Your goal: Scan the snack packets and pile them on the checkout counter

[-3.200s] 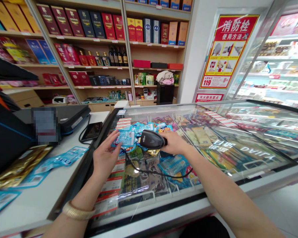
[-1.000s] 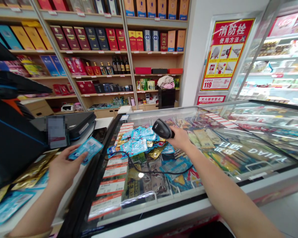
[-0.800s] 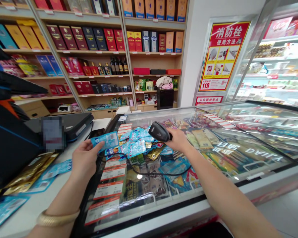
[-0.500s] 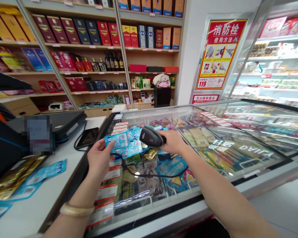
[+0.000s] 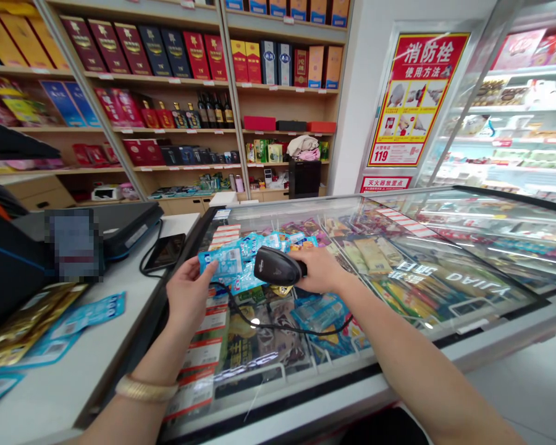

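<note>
My left hand [image 5: 191, 289] pinches the left end of a light-blue snack packet [image 5: 227, 262] between thumb and fingers. In my right hand [image 5: 322, 268] is a black barcode scanner [image 5: 276, 266], its head over the packets and pointing left. The handle is mostly hidden in my grip. Under and behind the scanner lie more light-blue packets [image 5: 251, 246], on the glass lid of a chest freezer [image 5: 248, 364]. A black cable [image 5: 278, 328] loops across the glass below both hands.
On the white counter [image 5: 90, 352] at left are gold packets [image 5: 23, 327], blue packets [image 5: 90, 314], a phone [image 5: 165, 251] and a dark device with a blurred screen [image 5: 74, 244]. Shelves of boxes and bottles [image 5: 213, 111] stand behind. A fire-hydrant poster [image 5: 419, 99] hangs on the wall.
The scanner has shifted slightly left and now overlaps more of the blue packets. My left hand keeps its pinch on the packet. The whole view has moved a little.
</note>
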Demonstrator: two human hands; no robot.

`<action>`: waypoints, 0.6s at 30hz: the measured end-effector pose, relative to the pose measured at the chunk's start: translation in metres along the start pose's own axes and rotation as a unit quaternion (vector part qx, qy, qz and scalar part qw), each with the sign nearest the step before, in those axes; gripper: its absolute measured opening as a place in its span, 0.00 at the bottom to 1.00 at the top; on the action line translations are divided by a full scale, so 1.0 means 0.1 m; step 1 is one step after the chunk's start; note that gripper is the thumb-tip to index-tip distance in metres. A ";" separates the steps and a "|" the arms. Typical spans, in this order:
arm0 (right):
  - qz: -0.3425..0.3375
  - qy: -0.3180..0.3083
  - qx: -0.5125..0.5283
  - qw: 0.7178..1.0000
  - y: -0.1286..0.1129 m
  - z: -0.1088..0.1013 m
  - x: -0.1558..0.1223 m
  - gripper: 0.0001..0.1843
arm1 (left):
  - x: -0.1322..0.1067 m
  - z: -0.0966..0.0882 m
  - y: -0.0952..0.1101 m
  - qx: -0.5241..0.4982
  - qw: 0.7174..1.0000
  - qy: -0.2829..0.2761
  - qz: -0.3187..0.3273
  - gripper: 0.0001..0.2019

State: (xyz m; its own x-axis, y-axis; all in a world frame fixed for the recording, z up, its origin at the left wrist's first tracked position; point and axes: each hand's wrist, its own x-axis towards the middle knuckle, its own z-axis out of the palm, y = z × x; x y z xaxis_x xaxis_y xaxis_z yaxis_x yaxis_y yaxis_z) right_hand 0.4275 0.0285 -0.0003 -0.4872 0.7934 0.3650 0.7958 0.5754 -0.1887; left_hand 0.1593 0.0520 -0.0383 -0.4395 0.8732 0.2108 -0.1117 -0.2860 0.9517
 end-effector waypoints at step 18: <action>0.001 -0.017 0.004 1.000 -0.01 0.02 0.00 0.13 | -0.01 -0.02 0.00 0.030 0.999 -0.009 0.019 0.23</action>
State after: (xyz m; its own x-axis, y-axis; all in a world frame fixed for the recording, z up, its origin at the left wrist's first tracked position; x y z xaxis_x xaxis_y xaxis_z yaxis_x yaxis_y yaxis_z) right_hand 0.4257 0.0281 -0.0015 -0.4967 0.8011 0.3339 0.7945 0.5745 -0.1966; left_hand 0.1582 0.0508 -0.0388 -0.4255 0.8698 0.2499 -0.0422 -0.2949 0.9546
